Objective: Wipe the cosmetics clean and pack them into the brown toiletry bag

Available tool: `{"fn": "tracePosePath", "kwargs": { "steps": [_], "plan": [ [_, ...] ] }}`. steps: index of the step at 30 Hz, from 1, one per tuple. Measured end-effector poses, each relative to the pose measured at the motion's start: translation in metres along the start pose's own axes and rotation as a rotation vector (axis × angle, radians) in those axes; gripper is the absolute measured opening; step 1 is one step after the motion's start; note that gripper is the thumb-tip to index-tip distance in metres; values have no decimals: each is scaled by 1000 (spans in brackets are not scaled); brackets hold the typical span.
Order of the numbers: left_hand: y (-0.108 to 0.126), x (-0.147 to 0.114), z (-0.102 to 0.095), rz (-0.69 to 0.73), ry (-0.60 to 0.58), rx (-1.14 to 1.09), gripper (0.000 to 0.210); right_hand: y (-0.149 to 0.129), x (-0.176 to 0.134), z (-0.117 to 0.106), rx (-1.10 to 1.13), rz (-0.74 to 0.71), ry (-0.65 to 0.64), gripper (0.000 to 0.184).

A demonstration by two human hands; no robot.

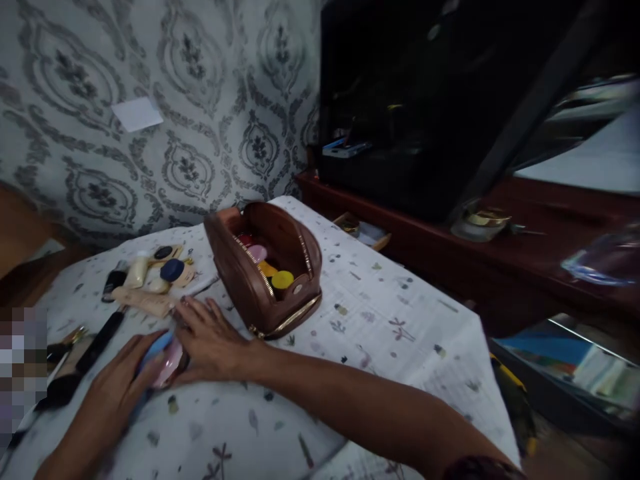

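Note:
My left hand [113,383] is closed round a small glossy pink and light-blue item [167,363], low over the cloth-covered table. From the other side, my right hand [210,340] grips the same item, and its fingers hide part of it. What kind of thing it is, I cannot make out. A brown makeup bag [240,277] stands unzipped just beyond my right hand, with a yellow round item [283,279] and a pink one [257,253] inside. Beyond my fingers lie a beige tube [143,301], a cream bottle [137,270] and a dark blue round item [172,270].
Dark-capped bottles and brushes [100,340] lie left of my left hand. The white patterned tablecloth [370,353] covers the table. To the right are a dark red cabinet [320,193], a large black screen [400,113] and a partly open drawer [373,233].

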State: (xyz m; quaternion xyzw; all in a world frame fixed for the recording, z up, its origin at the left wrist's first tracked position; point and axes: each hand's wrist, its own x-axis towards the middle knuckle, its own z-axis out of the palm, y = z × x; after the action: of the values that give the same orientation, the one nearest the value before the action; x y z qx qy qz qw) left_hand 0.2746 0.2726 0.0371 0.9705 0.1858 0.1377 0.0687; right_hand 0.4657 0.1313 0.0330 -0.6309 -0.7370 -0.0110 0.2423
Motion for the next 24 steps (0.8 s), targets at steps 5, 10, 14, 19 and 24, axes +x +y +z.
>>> {"fn": "tracePosePath", "kwargs": {
  "steps": [5,10,14,19,24],
  "plan": [
    [18,5,-30,-163,-133,-247,65,-4,1,-2,102,26,134,64],
    [3,-5,-56,-135,-365,-345,90,-17,3,-2,191,90,56,52],
    [-1,-6,-62,-77,-378,-408,76,-26,2,-1,181,217,-29,57],
    [-9,-2,-58,-171,-274,-499,37,-29,5,-1,165,250,-70,64],
    [-4,1,-58,-168,-82,-423,29,-36,14,-3,137,276,-135,62]
  ]
}}
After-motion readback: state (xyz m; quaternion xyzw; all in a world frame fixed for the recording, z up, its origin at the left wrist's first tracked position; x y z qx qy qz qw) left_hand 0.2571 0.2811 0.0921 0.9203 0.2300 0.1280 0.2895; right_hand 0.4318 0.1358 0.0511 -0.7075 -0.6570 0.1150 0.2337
